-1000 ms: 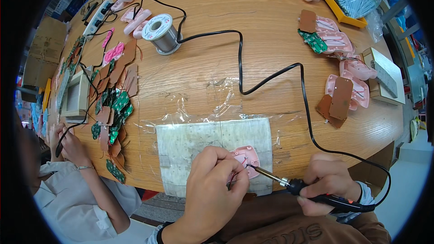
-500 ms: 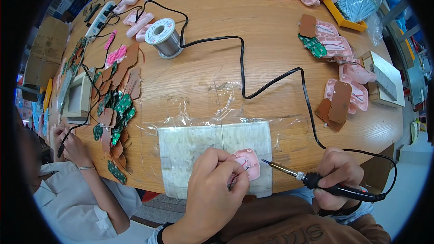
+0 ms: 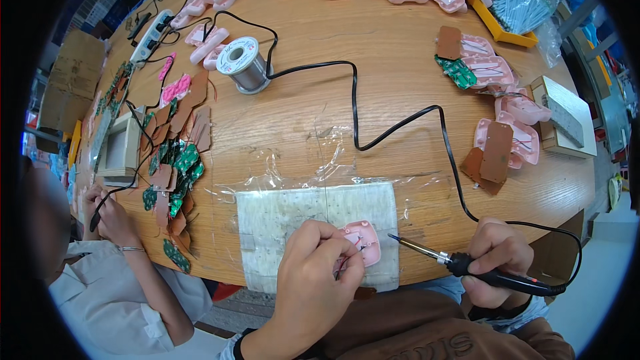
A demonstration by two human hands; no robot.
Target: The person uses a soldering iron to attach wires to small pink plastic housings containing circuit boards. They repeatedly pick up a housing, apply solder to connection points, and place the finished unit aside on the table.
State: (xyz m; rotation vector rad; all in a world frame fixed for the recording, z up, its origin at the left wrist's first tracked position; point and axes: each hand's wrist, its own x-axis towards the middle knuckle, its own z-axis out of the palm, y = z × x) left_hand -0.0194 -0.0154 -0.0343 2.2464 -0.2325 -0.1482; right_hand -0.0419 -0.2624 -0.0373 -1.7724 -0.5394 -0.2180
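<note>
My right hand (image 3: 497,260) is closed round the black handle of a soldering iron (image 3: 460,265), whose tip points left and stops short of a pink plastic shell (image 3: 363,240). That shell lies on a whitish work mat (image 3: 267,227), open side up, with thin wires inside. Over its left part, my left hand (image 3: 323,267) is closed in a pinch. Thin dark and red wires show at the fingertips, but what exactly they grip is mostly hidden. A brown board edge (image 3: 365,293) peeks out below the mat's front.
A solder spool (image 3: 243,67) stands beyond the mat; the iron's black cord (image 3: 357,107) snakes across the table. Brown and green circuit boards (image 3: 180,167) pile up at left, beside a co-worker's hands (image 3: 110,217). More pink shells (image 3: 490,70) and a wooden box (image 3: 567,117) lie right.
The view has shifted slightly. Both hands stay nearly where they were, with the iron's tip still apart from the pink shell.
</note>
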